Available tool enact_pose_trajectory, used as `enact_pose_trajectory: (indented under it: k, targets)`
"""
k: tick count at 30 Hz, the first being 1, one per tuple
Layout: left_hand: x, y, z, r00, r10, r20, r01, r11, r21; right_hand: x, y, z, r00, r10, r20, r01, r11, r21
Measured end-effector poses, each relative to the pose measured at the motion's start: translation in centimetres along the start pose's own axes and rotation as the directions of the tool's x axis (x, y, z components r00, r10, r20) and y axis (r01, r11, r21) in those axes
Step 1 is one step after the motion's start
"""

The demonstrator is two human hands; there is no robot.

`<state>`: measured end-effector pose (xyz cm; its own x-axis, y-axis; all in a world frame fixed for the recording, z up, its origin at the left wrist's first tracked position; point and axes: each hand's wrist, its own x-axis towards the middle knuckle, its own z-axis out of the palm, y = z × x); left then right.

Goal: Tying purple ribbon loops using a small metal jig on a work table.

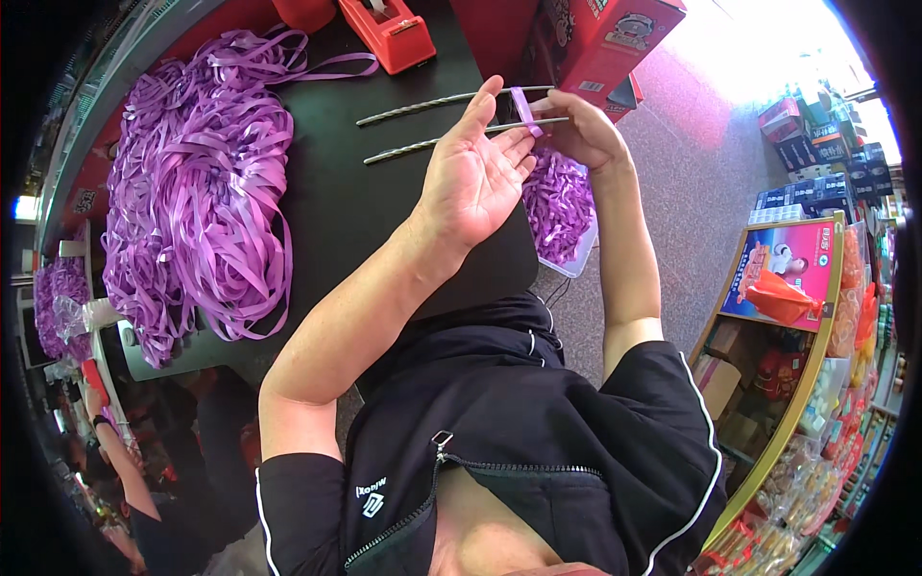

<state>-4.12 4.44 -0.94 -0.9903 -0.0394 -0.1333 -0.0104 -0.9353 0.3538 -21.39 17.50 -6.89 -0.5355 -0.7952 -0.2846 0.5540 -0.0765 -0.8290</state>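
Two thin twisted metal rods [401,151] stick out side by side over the dark table. Near their right ends a purple ribbon [522,108] is looped around both. My left hand [473,173] is turned palm up with its fingers stretched out, the fingertips close to the ribbon and partly over the rods. On the other side, my right hand [588,132] has its fingers bent at the rod ends, pinching at the ribbon; its fingertips are partly hidden. Beneath my hands, a clear plastic container [573,265] holds many short purple ribbon pieces [559,204].
A large heap of purple ribbon loops [206,192] covers the left of the black table [384,226]. A red tape dispenser [394,36] and a red box [610,43] stand at the back. To the right is a goods-filled shelf [783,384]. Another person's arm [125,461] shows at lower left.
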Motion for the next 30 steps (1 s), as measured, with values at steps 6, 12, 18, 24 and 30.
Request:
enact_pose_trajectory:
  k: [6, 12, 18, 24, 30]
  targets:
    - [-0.2, 0.2, 0.2, 0.999, -0.001, -0.043, 0.001, 1.0, -0.002, -0.2, -2.9, 1.6, 0.995, -0.103, -0.016, 0.091, 0.929, -0.358]
    - [-0.2, 0.2, 0.6, 0.997, -0.007, -0.073, 0.008, 1.0, 0.008, -2.8, -3.7, 1.0, 0.969, -0.223, -0.105, 0.135, 0.837, -0.53]
    - [-0.2, 0.4, -0.2, 0.998, -0.032, -0.061, 0.031, 0.999, -0.017, -3.8, -3.1, 2.5, 0.866, -0.481, -0.136, 0.189, 0.567, -0.802]
    - [-0.1, 0.4, -0.1, 1.0, -0.028, 0.009, 0.028, 0.999, -0.043, -3.5, -2.5, 1.3, 0.945, -0.28, -0.169, 0.081, 0.7, -0.71]
    - [-0.3, 0.5, -0.2, 1.0, -0.025, 0.011, 0.025, 0.999, -0.046, -2.1, -2.5, 0.4, 0.957, -0.174, -0.232, -0.006, 0.789, -0.615]
